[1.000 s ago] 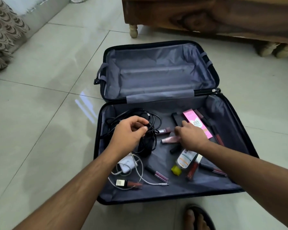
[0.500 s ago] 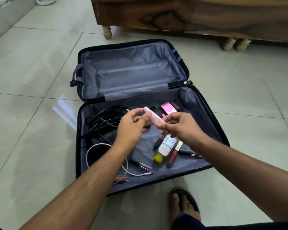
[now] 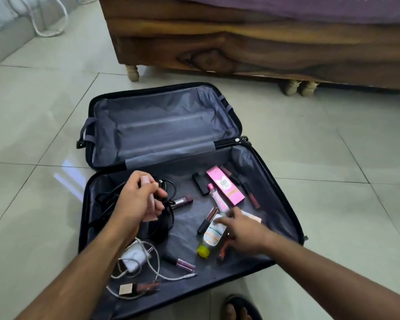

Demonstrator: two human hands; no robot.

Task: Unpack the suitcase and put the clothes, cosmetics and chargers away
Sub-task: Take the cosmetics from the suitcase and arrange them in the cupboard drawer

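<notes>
Left hand (image 3: 141,199) grips pale pink tube (image 3: 148,192) over black cables (image 3: 166,204); right hand (image 3: 243,232) open, fingers reaching over yellow-capped bottle (image 3: 211,239) in suitcase (image 3: 284,204).

We are looking at a pale tiled floor (image 3: 333,146) running under a wooden bed frame (image 3: 240,47) that is standing on turned legs (image 3: 132,72). A purple cover (image 3: 310,8) is lying on top, a white cord (image 3: 49,28) is looping at far left, and a sandalled foot (image 3: 238,308) is showing below.
</notes>
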